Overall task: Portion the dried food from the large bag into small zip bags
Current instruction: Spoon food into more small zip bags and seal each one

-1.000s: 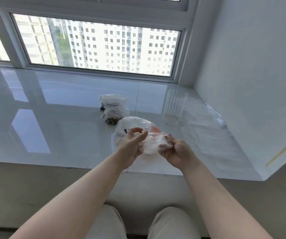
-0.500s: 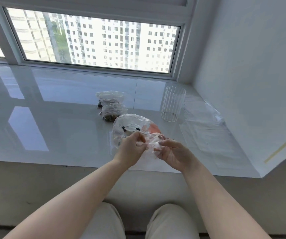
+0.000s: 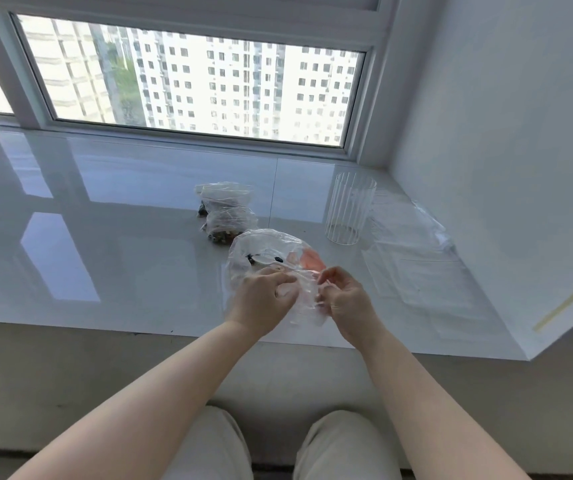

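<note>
My left hand (image 3: 264, 294) and right hand (image 3: 345, 299) now pinch the small zip bag (image 3: 304, 299) lower, just before the large bag (image 3: 264, 247), working its mouth open for filling.

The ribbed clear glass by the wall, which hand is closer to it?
Right. The right hand is below and slightly left of the glass; the left hand is farther left, across the small bag.

The left hand (image 3: 261, 299) and right hand (image 3: 345, 301) cover part of the clear plastic bag (image 3: 267, 249); its contents stay unclear.
</note>
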